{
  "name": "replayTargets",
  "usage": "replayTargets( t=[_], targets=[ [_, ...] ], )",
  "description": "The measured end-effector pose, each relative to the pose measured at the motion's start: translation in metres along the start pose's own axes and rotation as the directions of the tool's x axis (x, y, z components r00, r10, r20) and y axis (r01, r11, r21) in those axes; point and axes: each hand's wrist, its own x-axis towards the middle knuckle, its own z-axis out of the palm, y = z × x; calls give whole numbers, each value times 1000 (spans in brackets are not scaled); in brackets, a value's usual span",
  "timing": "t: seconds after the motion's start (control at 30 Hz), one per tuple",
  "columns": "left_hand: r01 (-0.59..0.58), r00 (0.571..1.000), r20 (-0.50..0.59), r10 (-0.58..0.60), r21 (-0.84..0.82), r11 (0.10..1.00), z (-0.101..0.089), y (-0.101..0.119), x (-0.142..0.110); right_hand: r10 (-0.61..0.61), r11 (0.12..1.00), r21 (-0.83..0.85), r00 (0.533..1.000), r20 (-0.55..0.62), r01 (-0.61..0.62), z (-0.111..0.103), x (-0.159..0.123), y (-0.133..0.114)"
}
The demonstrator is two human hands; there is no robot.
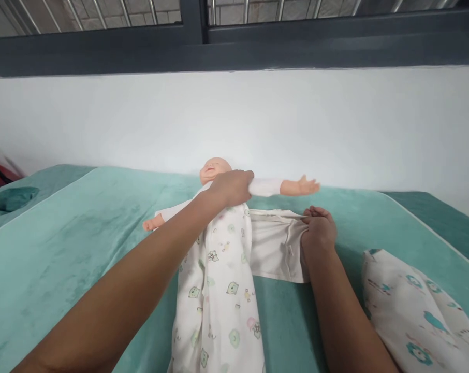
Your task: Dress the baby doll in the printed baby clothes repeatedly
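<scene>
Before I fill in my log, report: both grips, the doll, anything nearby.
Left grip at the doll's upper arm. Right grip closed on white flap, spread sideways. Doll's arms outside the printed cloth. Bird-print bundle off right.

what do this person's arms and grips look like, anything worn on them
The left arm and right arm are bare where they show: no sleeves, watch or bracelet. The left grip and right grip are ungloved, with no ring or marking I can make out.
</scene>
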Motion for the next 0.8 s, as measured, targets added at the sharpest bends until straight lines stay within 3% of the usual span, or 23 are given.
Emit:
replayTargets(
  t=[0.1,0.3,0.37,0.43,0.5,0.53,0.6,0.67,0.73,0.8],
  targets=[
    [-19,1000,-4,19,31,999,9,8,6,50,996,84,996,-73,-44,1,1,-2],
    [-51,992,123,37,109,993,43,40,22,127,982,155,986,-112,-108,1,0,-22],
    [-56,995,91,49,75,996,46,44,17,23,1000,17,987,-157,-20,4,-5,-31],
    [-42,999,-20,42,-11,999,46,39,3,-234,945,-264,963,-136,192,11,-14,-40],
    [18,983,-179,-46,-153,988,46,26,-19,-424,789,-470,904,48,395,23,-30,-45],
    [68,960,-248,-128,-237,969,47,16,-30,-427,736,-501,886,177,455,31,-40,-45],
    [149,899,-323,-296,-410,900,54,-4,-53,-305,719,-471,841,447,511,46,-61,-41],
    [182,837,-341,-428,-564,805,63,-22,-71,-162,720,-425,729,665,548,59,-81,-35],
    [180,808,-314,-498,-673,717,73,-34,-83,-84,713,-403,640,763,574,66,-92,-29],
    [167,814,-282,-509,-725,668,80,-39,-88,-38,723,-406,619,785,559,68,-95,-26]
  ],
)
